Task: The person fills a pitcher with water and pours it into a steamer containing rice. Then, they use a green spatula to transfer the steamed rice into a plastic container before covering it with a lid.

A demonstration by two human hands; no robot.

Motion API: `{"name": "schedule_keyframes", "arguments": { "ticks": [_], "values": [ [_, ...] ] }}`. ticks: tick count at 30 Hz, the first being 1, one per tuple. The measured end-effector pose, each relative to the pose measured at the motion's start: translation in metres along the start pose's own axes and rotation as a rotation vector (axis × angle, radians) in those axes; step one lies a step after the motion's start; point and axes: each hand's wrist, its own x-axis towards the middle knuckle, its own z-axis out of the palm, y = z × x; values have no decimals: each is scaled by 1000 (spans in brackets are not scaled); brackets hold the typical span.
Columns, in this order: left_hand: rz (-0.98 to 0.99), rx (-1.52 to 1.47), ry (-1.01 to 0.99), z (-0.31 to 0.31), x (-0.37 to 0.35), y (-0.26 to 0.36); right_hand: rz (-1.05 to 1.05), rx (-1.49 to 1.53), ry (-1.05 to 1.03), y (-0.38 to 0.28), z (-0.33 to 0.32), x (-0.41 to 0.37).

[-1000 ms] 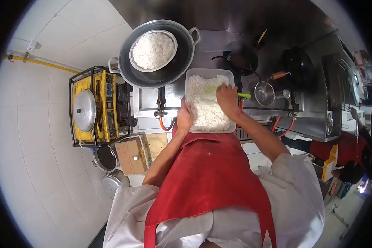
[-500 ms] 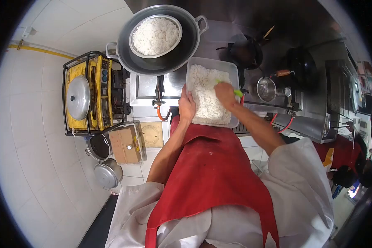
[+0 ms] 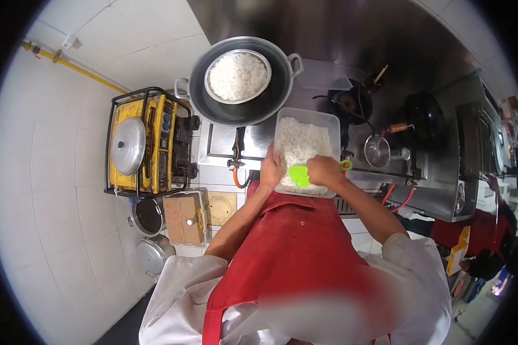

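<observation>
My right hand [image 3: 324, 171] is closed round the handle of a bright green rice paddle [image 3: 298, 176]. The paddle's flat blade lies against the white rice [image 3: 304, 138] near the close end of a clear plastic container [image 3: 335, 122]. Its looped handle end pokes out to the right of my fist. My left hand [image 3: 271, 170] grips the container's left wall, with the fingers mostly hidden on the outer side. Beyond the container, a metal bowl [image 3: 266, 79] heaped with rice sits inside a large two-handled pot [image 3: 198, 95].
A yellow generator [image 3: 160, 144] with a metal lid [image 3: 128, 145] stands on the left. Below it are a cardboard box [image 3: 182, 221] and metal pots [image 3: 155, 253]. Black pans [image 3: 426, 119] and a strainer [image 3: 377, 150] are at the right. Another person [image 3: 469, 233] is at far right.
My right hand has drawn the paddle toward me, to the near end of the rice, and its blade now shows. The whole view has shifted; my left hand stays on the container.
</observation>
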Motion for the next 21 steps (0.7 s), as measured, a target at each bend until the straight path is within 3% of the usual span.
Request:
{"name": "schedule_keyframes", "arguments": {
  "ticks": [2,4,7,11,13,16,19,21],
  "values": [
    [50,3,19,-1,-2,1,-10,-19,-88,1,44,28],
    [126,9,56,-1,-5,-1,-30,-32,29,15,53,45],
    [25,12,-4,-3,-4,2,-46,-86,133,32,50,62],
    [49,29,20,-2,-5,-1,5,-201,289,64,44,88],
    [-32,23,-13,-4,-6,7,-63,-389,279,74,35,93],
    [10,20,20,0,-4,-2,22,-433,420,59,0,83],
    [-12,12,16,-3,-6,7,72,-541,624,60,15,104],
    [-10,13,20,-4,-6,8,42,-446,446,60,40,115]
  ]
}}
